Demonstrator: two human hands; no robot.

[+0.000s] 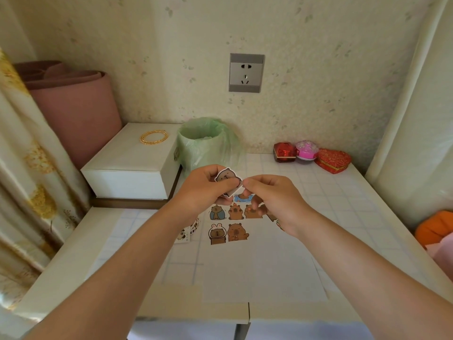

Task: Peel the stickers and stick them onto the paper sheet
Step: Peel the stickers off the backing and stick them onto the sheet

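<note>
My left hand (pixel 204 190) holds a brown capybara sticker (pixel 226 176) on its white backing, raised above the table. My right hand (pixel 269 195) pinches the sticker's right edge with thumb and forefinger. Below the hands lies a white paper sheet (pixel 257 271) on the table. Several capybara stickers (pixel 229 223) lie stuck on its far part, in rows. A few loose stickers (pixel 187 231) sit left of the sheet, partly hidden by my left wrist.
A bin lined with a green bag (pixel 208 143) stands behind the hands. A white box (pixel 133 165) with a gold bead ring (pixel 154 137) is at the left. Red and pink gift boxes (pixel 311 154) sit far right. A pink roll (pixel 73 109) leans back left.
</note>
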